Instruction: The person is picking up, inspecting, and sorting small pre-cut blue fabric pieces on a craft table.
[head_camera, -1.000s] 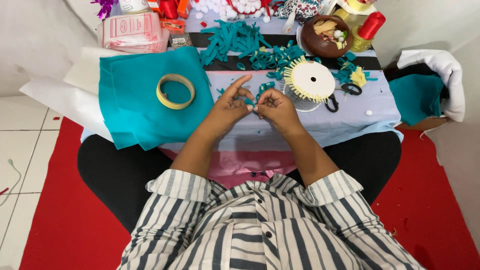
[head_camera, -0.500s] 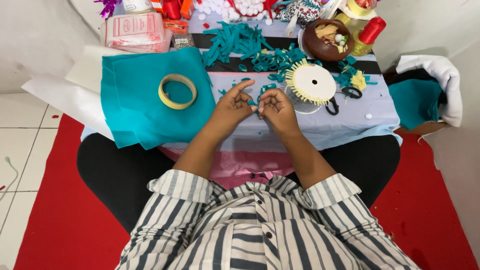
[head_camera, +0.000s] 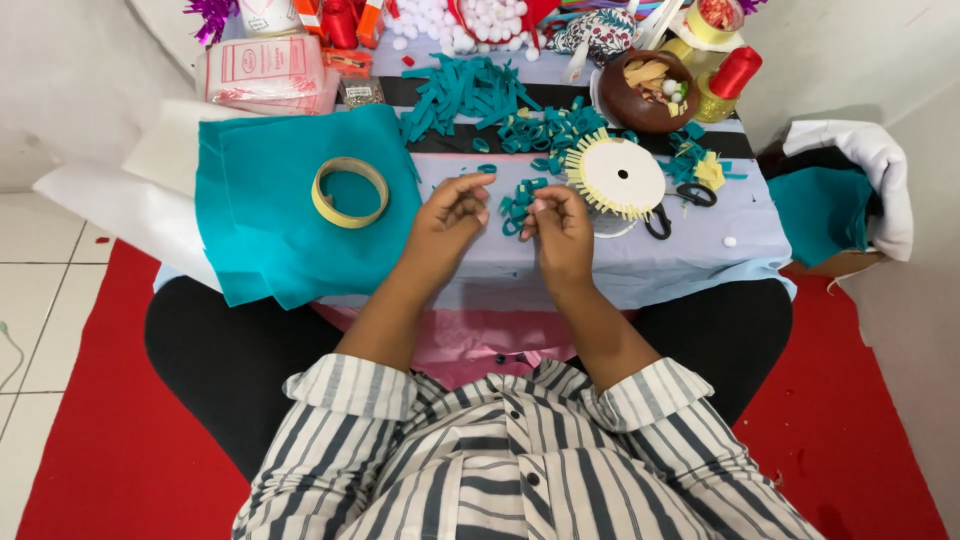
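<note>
My left hand (head_camera: 450, 215) hovers over the low table (head_camera: 640, 265) with its fingers loosely curled and nothing visible in them. My right hand (head_camera: 560, 228) is a short gap to its right, fingertips pinched on a small teal felt loop (head_camera: 530, 204). Several more teal felt loops (head_camera: 516, 192) lie between and just beyond the hands. A white disc (head_camera: 620, 176) fringed with yellow loops rests right of my right hand. A roll of yellowish tape (head_camera: 349, 192) sits on a teal felt sheet (head_camera: 270, 220) to the left.
Black scissors (head_camera: 676, 203) lie by the disc. At the back are a pile of teal felt strips (head_camera: 468, 88), a brown bowl (head_camera: 646, 95), a red thread spool (head_camera: 735, 72), white pompoms (head_camera: 480, 20) and a pink packet (head_camera: 265, 70). More teal felt (head_camera: 820, 212) lies at the right. Red carpet (head_camera: 100, 440) surrounds the table.
My hands were pressed together working one small teal piece; now they have drawn apart, the left moving leftward. The view has shifted slightly.
</note>
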